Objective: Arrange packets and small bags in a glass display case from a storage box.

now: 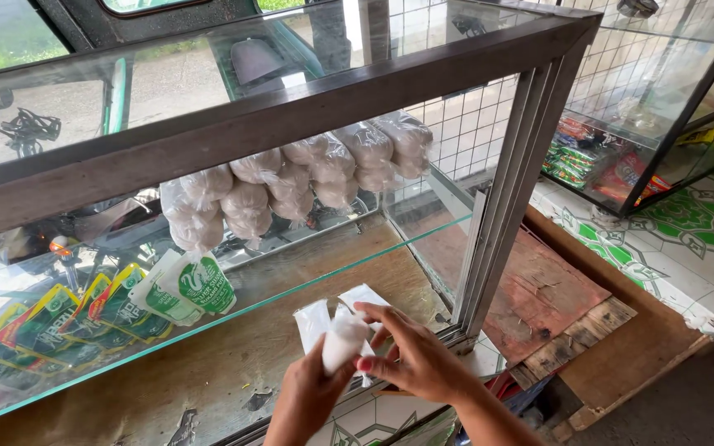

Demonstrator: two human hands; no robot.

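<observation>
Hands meet at six o'clock, low in the view, in front of a glass display case point(489, 206). The left hand point(307, 396) grips a small white packet point(342, 340) from below, fingers curled around it. The right hand point(419, 359) pinches the same packet's top from the three o'clock side. Two more flat white packets point(314, 320) lie on the wooden bottom shelf point(208, 363) just behind. At eleven o'clock clear bags of white powder point(307, 177) sit in a row; green pouches point(183, 289) lean at nine o'clock on the glass shelf.
</observation>
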